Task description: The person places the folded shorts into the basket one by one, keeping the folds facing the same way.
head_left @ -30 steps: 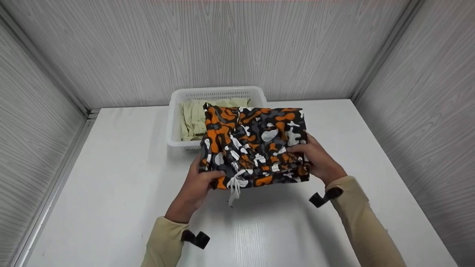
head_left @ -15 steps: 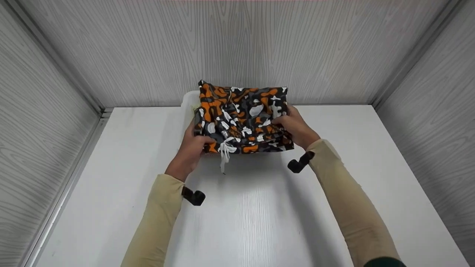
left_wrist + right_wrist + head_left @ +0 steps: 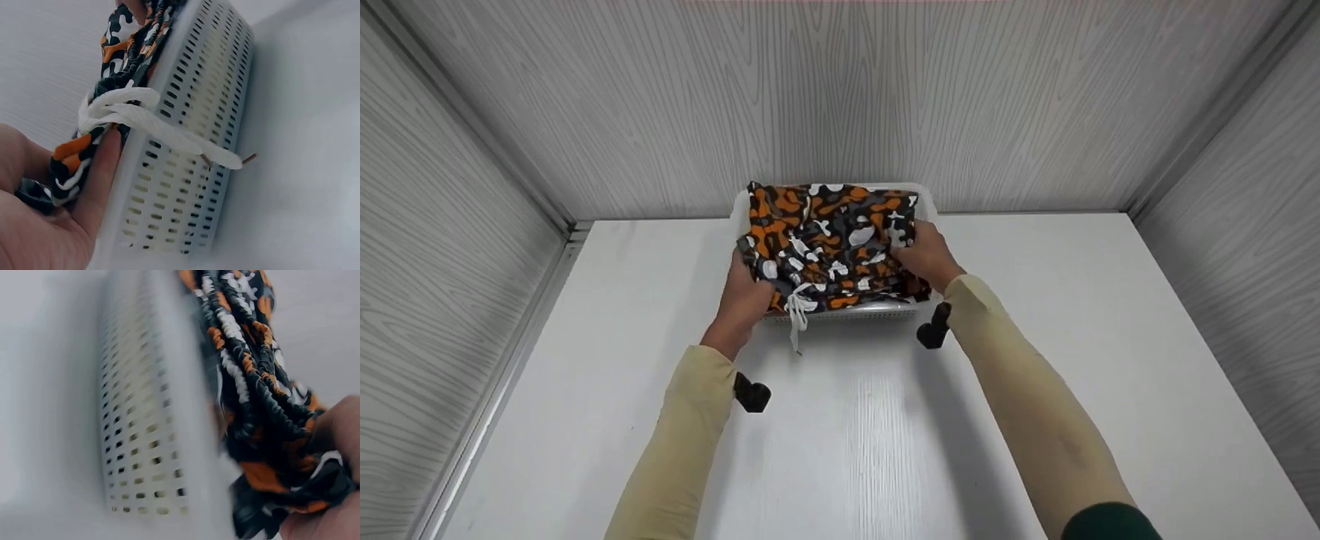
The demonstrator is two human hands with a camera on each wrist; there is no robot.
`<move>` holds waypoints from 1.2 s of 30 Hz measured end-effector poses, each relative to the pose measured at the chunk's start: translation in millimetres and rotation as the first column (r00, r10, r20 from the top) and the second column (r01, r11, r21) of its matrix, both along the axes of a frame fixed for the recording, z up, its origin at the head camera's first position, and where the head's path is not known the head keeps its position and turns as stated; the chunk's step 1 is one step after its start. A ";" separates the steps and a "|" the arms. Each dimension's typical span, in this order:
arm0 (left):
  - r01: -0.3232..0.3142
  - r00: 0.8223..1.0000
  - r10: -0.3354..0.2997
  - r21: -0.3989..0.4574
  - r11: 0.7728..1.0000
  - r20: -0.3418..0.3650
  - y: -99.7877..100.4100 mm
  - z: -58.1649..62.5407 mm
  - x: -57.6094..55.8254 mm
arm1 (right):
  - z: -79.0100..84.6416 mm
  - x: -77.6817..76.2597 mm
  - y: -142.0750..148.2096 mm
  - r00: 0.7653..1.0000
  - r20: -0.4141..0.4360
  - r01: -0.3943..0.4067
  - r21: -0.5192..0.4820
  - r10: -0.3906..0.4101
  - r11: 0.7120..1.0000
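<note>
Folded camouflage shorts (image 3: 840, 240), printed orange, black, grey and white, lie over the opening of a white perforated plastic basket (image 3: 928, 201). My left hand (image 3: 742, 300) grips their left edge, thumb on top; my right hand (image 3: 926, 256) grips the right edge. The gathered elastic waistband faces me. A white drawstring (image 3: 152, 126) hangs over the basket's front wall in the left wrist view. In the right wrist view the shorts (image 3: 259, 394) sit beside the blurred rim, bunched in the fingers. The basket's contents are hidden under the shorts from above.
The basket stands on a white table (image 3: 840, 442), near the grey wood-grain back panel (image 3: 840, 97). Similar panels rise at left and right. A small black camera mount is on each wrist, over beige sleeves.
Both hands have carried the shorts forward and slightly left, then lowered them into the basket's opening. The pale green cloth seen inside the basket earlier is now covered.
</note>
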State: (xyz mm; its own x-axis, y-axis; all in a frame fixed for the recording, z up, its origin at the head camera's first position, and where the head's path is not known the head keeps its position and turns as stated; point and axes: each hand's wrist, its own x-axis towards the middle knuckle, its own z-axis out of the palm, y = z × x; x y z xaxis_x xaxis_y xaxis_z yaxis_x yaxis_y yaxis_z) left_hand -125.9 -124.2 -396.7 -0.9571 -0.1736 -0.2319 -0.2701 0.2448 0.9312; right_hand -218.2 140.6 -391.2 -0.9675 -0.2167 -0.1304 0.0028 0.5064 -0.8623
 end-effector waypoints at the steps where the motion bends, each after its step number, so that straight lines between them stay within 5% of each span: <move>1: 0.002 1.000 -0.002 -0.052 0.999 0.003 0.0 1.6 1.8 | 0.4 3.1 -0.2 0.999 -0.030 0.016 0.075 -0.014 0.997; 3: -0.002 1.000 0.001 -0.190 0.982 -0.009 0.3 6.9 7.1 | 1.3 10.4 -0.6 0.988 -0.154 0.063 0.216 -0.029 0.974; 5: -0.037 0.998 0.016 -0.377 0.926 -0.058 0.3 13.5 14.6 | 2.1 20.0 -0.9 0.950 -0.313 0.102 0.304 -0.002 0.947; 8: -0.101 0.977 -0.044 -0.641 0.761 -0.207 -1.5 22.8 24.4 | 3.9 35.1 -0.3 0.874 -0.464 0.059 0.395 0.144 0.917; 10: -0.078 0.957 -0.167 -0.765 0.640 -0.237 -3.3 26.7 27.6 | 4.4 43.1 0.6 0.857 -0.429 -0.059 0.467 0.285 0.882; 13: 0.137 0.919 -0.384 -0.837 0.530 -0.093 -3.0 25.9 23.6 | 0.9 47.9 1.9 0.869 -0.268 -0.205 0.570 0.416 0.796; 16: 0.394 0.861 -0.487 -0.795 0.462 0.144 0.3 18.9 13.3 | -5.8 44.5 2.8 0.897 -0.114 -0.275 0.614 0.428 0.740; 20: 0.565 0.805 -0.491 -0.682 0.465 0.332 2.6 10.5 -2.3 | -9.3 34.6 1.8 0.913 0.015 -0.332 0.607 0.407 0.722; 26: 0.685 0.728 -0.498 -0.543 0.486 0.472 3.8 9.0 -20.4 | -10.3 20.9 -1.9 0.902 0.191 -0.420 0.590 0.387 0.690; 28: 0.699 0.715 -0.491 -0.517 0.494 0.498 5.3 8.8 -24.3 | -12.0 18.8 -2.8 0.899 0.239 -0.434 0.586 0.366 0.685; 32: 0.690 0.723 -0.470 -0.494 0.529 0.506 6.3 5.9 -31.4 | -14.4 14.6 -5.8 0.896 0.289 -0.444 0.581 0.337 0.682; 34: 0.655 0.755 -0.456 -0.504 0.564 0.471 5.8 2.0 -35.8 | -15.3 11.5 -7.2 0.893 0.302 -0.450 0.582 0.333 0.677; 36: 0.589 0.808 -0.428 -0.530 0.610 0.406 5.9 -3.9 -40.0 | -17.2 8.2 -8.5 0.888 0.315 -0.459 0.578 0.334 0.675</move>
State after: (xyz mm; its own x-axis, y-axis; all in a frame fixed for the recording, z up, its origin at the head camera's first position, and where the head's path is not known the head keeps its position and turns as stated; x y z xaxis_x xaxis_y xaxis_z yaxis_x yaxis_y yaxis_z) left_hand -165.9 -118.4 -400.6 -0.8706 0.1487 -0.4691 -0.0933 0.8861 0.4541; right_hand -210.0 132.1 -408.4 -0.7576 -0.3836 -0.5281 -0.2132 0.9101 -0.3552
